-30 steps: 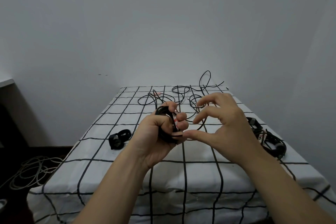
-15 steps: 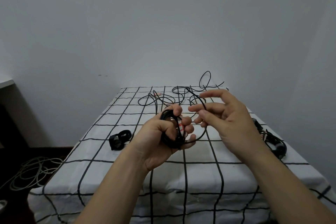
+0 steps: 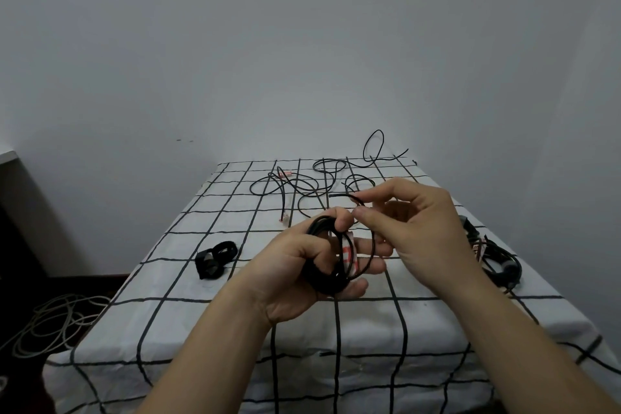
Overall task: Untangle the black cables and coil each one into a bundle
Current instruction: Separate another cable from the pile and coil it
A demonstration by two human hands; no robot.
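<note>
Cloth [image 3: 437, 323] in white with a black grid drapes the bench [image 3: 161, 282], which stands against a plain grey wall [image 3: 302, 44]. Loose black cables [image 3: 302, 183] sprawl at its far end. A small coiled bundle [image 3: 215, 257] lies at the left, another bundle [image 3: 497, 259] at the right edge. Pale cable [image 3: 50, 323] loops on the dark floor [image 3: 94, 286] beside it. Above the middle, the left grip [image 3: 302, 265] curls round a black coil [image 3: 327, 265], and the right grip [image 3: 413, 222] pinches its free end [image 3: 346, 196].
</note>
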